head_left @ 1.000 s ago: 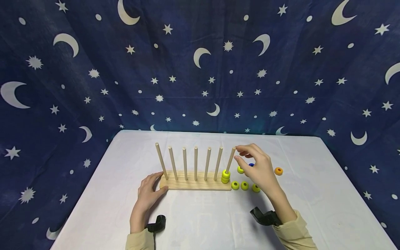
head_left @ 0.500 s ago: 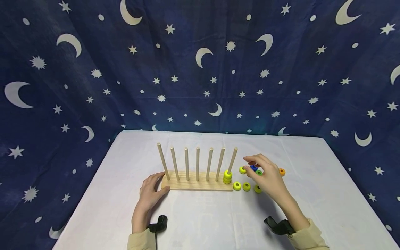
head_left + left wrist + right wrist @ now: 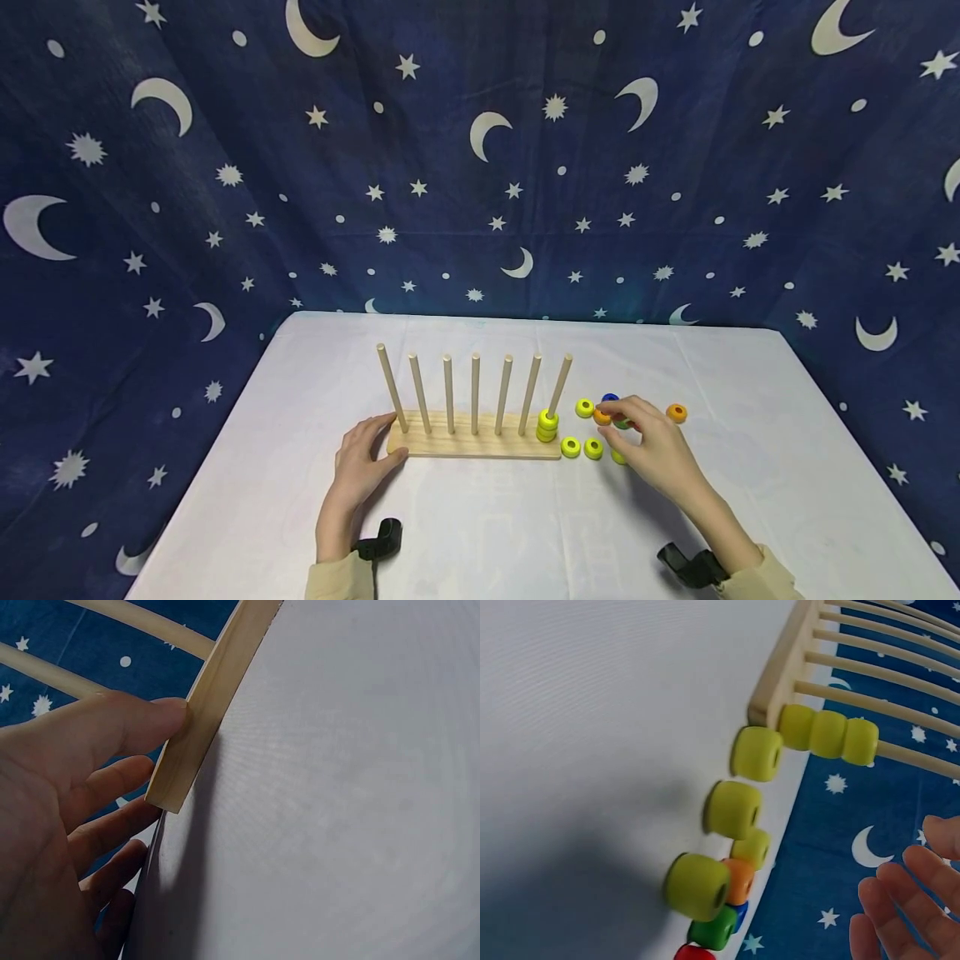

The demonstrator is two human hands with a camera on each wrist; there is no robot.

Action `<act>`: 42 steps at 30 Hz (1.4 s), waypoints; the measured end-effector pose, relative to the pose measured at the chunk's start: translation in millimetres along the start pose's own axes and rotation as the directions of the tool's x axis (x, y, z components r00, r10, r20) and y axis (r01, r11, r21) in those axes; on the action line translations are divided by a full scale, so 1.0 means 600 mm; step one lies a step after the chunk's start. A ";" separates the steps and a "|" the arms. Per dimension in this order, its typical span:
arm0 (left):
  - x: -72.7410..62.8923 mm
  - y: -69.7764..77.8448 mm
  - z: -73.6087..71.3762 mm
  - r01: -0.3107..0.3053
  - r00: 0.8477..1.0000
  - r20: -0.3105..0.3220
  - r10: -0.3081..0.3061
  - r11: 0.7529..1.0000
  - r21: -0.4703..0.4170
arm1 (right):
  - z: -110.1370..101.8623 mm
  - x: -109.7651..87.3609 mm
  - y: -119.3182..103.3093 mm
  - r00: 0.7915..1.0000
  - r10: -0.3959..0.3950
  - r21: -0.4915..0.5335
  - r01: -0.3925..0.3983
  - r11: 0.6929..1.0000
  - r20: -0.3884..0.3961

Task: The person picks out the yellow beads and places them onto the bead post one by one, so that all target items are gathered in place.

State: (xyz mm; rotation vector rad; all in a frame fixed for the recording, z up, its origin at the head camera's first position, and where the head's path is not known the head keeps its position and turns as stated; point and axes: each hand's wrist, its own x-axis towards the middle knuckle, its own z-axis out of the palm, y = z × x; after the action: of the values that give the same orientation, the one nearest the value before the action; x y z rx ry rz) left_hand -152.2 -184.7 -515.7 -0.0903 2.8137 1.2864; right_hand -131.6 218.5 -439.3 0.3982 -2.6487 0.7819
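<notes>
My left hand (image 3: 360,467) grips the left end of a wooden peg rack (image 3: 472,447). In the left wrist view its thumb (image 3: 161,724) lies on the front edge, the other fingers behind. A row of several upright pegs stands on the base. Three yellow-green beads (image 3: 827,733) are stacked on the rightmost peg. Beyond that end, my right hand (image 3: 660,450) hovers over loose beads with nothing between its gently bent fingers (image 3: 896,904). Below them in the head view lie an orange bead (image 3: 602,417) and a partly hidden green bead (image 3: 714,928).
Several loose yellow-green beads (image 3: 593,448) lie right of the rack. A blue bead (image 3: 611,398) is behind the orange one, and a red bead (image 3: 695,953) shows at the right wrist view's bottom. Another orange bead (image 3: 677,413) sits farther right on the white tablecloth (image 3: 480,533).
My right hand has moved from the top of the rightmost peg, down and right to above the loose beads. The left hand keeps its hold on the rack.
</notes>
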 end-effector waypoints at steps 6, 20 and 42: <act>-0.002 0.000 0.001 0.000 1.000 0.001 0.000 1.000 0.000 | 0.002 -0.010 0.011 0.998 0.024 -0.015 -0.023 1.000 0.061; 0.003 0.000 -0.001 0.001 1.000 0.007 -0.001 1.000 0.020 | -0.001 -0.022 0.044 0.946 0.179 -0.090 -0.160 0.983 0.269; 0.000 0.001 -0.001 0.005 1.000 0.008 -0.005 1.000 0.011 | 0.015 -0.026 0.076 0.906 0.222 -0.140 -0.183 0.973 0.361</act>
State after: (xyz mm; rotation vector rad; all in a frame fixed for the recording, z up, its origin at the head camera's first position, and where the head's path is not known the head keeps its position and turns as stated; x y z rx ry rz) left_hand -152.5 -184.5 -514.9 -0.0917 2.8114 1.2663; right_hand -136.4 253.0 -473.9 0.2665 -3.1153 0.6803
